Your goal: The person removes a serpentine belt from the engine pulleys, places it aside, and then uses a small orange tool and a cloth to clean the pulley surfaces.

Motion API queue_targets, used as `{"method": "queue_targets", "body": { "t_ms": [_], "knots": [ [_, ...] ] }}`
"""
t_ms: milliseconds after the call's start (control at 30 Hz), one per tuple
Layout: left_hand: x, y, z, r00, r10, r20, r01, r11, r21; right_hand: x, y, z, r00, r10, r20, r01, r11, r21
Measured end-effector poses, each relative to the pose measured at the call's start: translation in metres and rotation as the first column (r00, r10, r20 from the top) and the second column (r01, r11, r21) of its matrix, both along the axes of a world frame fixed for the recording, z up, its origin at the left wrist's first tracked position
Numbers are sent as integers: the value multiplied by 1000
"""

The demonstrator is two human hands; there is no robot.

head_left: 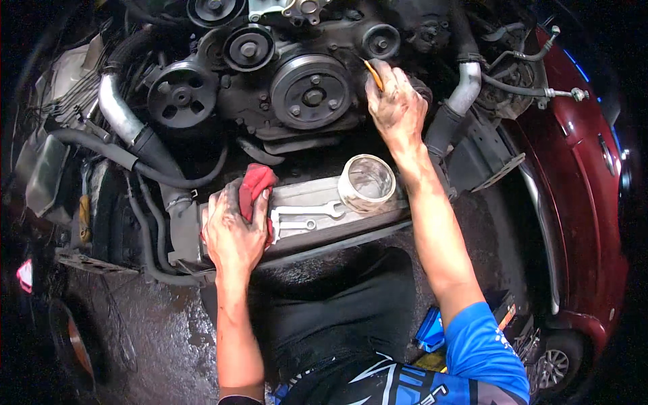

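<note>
In my right hand (397,106) is a slim orange-handled tool (373,75) with a thin dark tip; its exact kind cannot be made out. That hand is closed around it, just right of the large crankshaft pulley (312,92) and below a small pulley (381,42). My left hand (233,226) grips a red rag (256,183) over the left part of a grey metal crossbeam (304,196). Beside the rag lie an open-ended wrench (310,210) and a smaller wrench (295,226). Right of them stands a round, stained whitish tub (367,182).
Engine pulleys such as a spoked one (182,94) fill the far side. Metal pipes (120,108) and black hoses (98,144) run at both sides. A yellow-handled tool (84,217) hangs at far left. A dark red car panel (574,182) stands right.
</note>
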State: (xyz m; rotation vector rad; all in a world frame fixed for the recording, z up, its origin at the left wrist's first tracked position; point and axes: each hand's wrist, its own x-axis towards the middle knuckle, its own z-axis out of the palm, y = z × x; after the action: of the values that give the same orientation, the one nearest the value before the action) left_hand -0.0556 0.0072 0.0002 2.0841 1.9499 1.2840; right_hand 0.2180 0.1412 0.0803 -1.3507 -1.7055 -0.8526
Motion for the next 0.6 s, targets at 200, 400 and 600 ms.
{"method": "queue_targets", "body": {
  "t_ms": [200,400,600],
  "knots": [
    [-2,1,-4,999,24,-30,-24,1000,12,-13,-2,-6,991,-18,132,32,994,-109],
    [-2,1,-6,1000,24,10,-24,1000,-5,-11,2,3,997,-17,77,20,999,-46],
    [-4,0,-4,1000,23,9,-23,1000,-3,-7,-3,10,998,62,32,-59,994,-97]
  ]
}}
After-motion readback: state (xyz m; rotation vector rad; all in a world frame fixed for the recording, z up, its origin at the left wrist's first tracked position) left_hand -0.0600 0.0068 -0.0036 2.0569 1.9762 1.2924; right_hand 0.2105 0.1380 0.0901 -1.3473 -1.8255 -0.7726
